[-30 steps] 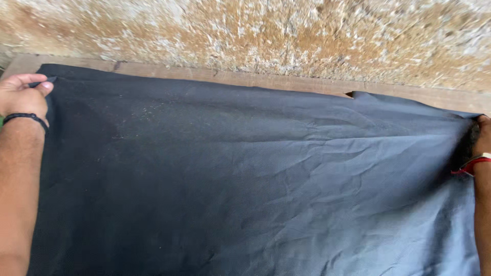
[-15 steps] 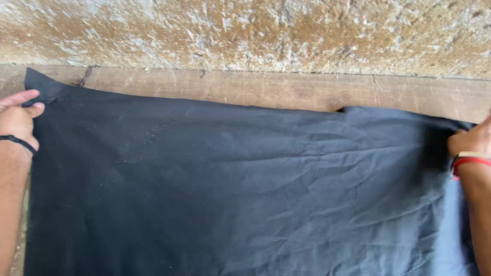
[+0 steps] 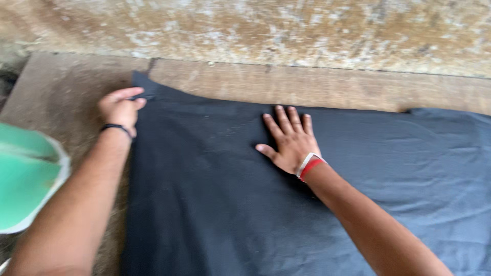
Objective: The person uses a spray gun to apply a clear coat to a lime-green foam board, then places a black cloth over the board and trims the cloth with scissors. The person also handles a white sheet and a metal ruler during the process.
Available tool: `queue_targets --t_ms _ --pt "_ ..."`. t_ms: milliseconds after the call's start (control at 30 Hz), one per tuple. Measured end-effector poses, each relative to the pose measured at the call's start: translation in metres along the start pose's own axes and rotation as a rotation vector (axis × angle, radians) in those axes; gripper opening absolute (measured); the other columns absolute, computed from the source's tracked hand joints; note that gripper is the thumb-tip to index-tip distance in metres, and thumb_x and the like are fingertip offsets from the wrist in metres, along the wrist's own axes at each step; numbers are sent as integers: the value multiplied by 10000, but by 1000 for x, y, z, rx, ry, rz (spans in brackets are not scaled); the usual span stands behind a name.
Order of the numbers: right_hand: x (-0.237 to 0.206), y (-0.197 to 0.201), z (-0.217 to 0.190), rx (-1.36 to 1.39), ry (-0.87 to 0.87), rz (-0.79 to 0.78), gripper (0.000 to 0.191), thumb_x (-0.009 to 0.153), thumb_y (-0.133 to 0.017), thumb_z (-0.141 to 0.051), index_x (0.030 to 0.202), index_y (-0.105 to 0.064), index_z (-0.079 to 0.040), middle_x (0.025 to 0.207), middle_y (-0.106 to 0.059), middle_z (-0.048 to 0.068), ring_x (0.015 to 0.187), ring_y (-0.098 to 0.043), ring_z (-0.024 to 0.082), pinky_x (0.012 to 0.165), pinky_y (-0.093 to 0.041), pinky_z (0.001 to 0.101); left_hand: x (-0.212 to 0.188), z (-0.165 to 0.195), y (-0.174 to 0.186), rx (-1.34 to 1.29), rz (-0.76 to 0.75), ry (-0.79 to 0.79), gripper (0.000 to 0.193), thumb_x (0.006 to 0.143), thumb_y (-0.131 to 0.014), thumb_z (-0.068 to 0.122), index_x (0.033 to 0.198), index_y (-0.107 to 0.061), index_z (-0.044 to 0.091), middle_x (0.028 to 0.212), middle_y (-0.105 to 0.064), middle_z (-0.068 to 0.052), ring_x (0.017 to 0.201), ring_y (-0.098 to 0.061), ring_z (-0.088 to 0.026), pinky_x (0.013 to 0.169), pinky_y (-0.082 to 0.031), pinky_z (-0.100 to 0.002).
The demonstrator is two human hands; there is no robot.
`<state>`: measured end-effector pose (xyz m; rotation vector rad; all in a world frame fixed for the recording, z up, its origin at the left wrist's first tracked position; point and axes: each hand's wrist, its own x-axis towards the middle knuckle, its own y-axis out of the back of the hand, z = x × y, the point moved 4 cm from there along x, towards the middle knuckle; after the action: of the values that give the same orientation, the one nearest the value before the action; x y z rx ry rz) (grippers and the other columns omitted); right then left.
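Nearest the camera, at the left edge beside the left forearm, a blurred green object (image 3: pixel 23 179) is seen. Beneath both arms a black cloth (image 3: pixel 215 214) is spread over the wooden desk (image 3: pixel 66 87). The right hand (image 3: pixel 289 140) is laid flat and open on the cloth, fingers spread, nothing being grasped; a red and white band (image 3: pixel 308 167) is worn at its wrist. To its left, the left hand (image 3: pixel 120 110) is closed in a pinch on the cloth's upper left edge, a black band (image 3: pixel 116 127) at its wrist. Beyond both hands, bare desk is bordered by a rough, mottled wall (image 3: pixel 307 30).
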<state>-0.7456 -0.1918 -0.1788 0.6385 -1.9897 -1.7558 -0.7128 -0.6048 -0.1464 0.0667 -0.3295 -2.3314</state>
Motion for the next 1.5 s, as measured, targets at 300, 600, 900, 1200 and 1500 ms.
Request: queue_targets --t_ms 300,600,900,1200,1500 --pt "122 -9 -201 5 232 -180 790 946 -292 -740 1606 -190 -317 1692 -84 59 1551 -39 322 1219 -37 575 12 -20 12 78 -57 -97 338 762 -820 -18 1088 -784 65 1038 -777 -64 918 -719 -158 817 -580 -291" --pt "120 -21 -211 -24 211 -156 756 978 -311 -693 1623 -197 -315 1708 -91 84 1563 -59 321 1222 -43 598 -223 -75 154 273 -302 144 448 806 -788 367 1143 -715 79 1067 -792 -84 985 -753 -211 867 -566 -358" --pt "11 -37 -197 -61 372 -106 740 1017 -271 -646 1640 -221 -250 1711 -131 114 1565 -87 345 1218 -64 608 -461 -105 295 323 -423 694 403 884 -753 379 770 -677 0 565 -569 -75 547 -558 -167 528 -424 -351" --pt "-137 -44 -315 -80 662 -203 745 974 -313 -696 1607 -241 -310 1698 -124 62 1555 -73 330 1223 -40 593 -533 -101 306 -318 -524 829 282 902 -688 328 993 -750 69 851 -721 65 798 -633 -47 708 -490 -253" --pt "-261 -34 -392 -94 712 -344 743 974 -311 -681 1608 -197 -310 1696 -71 61 1551 -26 323 1203 14 606 -617 -111 370 564 -107 388 379 818 -853 378 832 -720 24 659 -658 -112 565 -608 -211 567 -480 -359"
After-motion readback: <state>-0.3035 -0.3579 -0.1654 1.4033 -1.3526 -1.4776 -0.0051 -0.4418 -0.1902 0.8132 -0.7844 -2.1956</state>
